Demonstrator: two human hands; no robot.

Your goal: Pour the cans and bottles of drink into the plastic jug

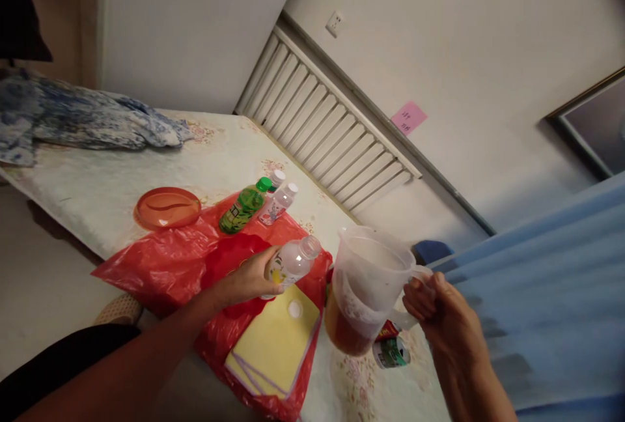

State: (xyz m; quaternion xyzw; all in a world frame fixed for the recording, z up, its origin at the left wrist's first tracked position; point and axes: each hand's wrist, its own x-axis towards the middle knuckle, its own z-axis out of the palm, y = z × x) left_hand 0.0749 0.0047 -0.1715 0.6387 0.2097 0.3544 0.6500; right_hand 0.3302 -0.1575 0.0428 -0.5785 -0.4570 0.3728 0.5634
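Note:
My left hand point(254, 275) grips a clear plastic bottle point(293, 262) with a lemon on its label; its mouth is uncapped and leans to the right. In my right hand point(437, 305) is the handle of a translucent plastic pitcher point(366, 285), part filled with a foamy brown liquid. The pitcher is held just right of the bottle, apart from it. Beneath the bottle, yellow cloths point(278, 344) lie on a red plastic bag point(166, 272), with a white cap point(295, 308) on top. A red basin point(234, 253) is partly hidden behind my left hand.
A green bottle point(243, 207) and two white-capped bottles point(279, 204) stand behind the red bag. An orange lid point(167, 208) lies at left. Cans point(390, 350) sit below the pitcher. A radiator point(322, 116) borders the table; a blue curtain point(547, 292) hangs at right.

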